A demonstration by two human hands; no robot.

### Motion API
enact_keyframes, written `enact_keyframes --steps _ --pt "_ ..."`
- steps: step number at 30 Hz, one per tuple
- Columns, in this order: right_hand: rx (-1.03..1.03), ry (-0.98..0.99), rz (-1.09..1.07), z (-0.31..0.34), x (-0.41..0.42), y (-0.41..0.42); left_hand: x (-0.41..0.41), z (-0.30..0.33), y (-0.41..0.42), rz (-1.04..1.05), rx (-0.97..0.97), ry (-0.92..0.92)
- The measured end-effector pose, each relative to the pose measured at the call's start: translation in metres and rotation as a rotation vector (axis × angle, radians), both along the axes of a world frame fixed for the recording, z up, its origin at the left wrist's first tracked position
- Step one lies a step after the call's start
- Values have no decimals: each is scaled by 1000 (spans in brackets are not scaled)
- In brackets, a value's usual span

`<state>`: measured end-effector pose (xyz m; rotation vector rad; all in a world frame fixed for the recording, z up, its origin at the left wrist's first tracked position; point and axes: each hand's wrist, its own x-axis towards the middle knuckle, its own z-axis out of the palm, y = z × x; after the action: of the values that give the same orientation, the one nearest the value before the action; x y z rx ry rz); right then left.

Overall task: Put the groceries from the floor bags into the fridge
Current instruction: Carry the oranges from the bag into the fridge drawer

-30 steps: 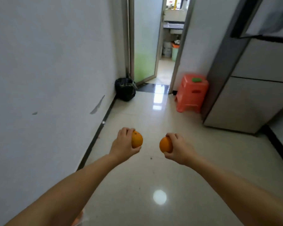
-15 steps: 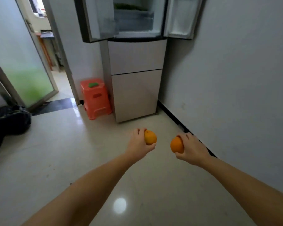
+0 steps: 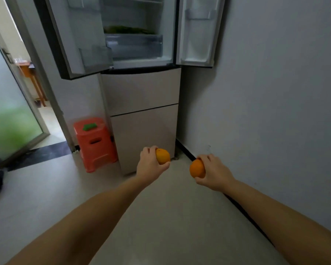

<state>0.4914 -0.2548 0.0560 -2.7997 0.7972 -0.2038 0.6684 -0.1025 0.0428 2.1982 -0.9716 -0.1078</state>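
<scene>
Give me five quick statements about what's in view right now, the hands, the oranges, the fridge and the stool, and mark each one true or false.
1. Each hand holds one orange. True: the left hand grips one orange, the right hand grips the other orange.
2. Both upper doors of the fridge are shut. False: both stand open.
3. A red stool stands left of the fridge. True.
4. The stool's top is bare. False: a small green thing lies on it.
5. The two lower fridge drawers are pulled out. False: both are closed.
</scene>
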Motion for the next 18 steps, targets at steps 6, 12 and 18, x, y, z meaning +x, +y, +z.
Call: enact_keyframes --steps 6,12,18 --pt "-47 -112 -30 45 78 -98 81 38 -104 -25 -35 -64" --pt "-61 -151 -2 57 166 -199 148 41 -199 -56 -23 -98" --pt "-58 -220 92 79 272 -312 244 68 -304 129 -125 -50"
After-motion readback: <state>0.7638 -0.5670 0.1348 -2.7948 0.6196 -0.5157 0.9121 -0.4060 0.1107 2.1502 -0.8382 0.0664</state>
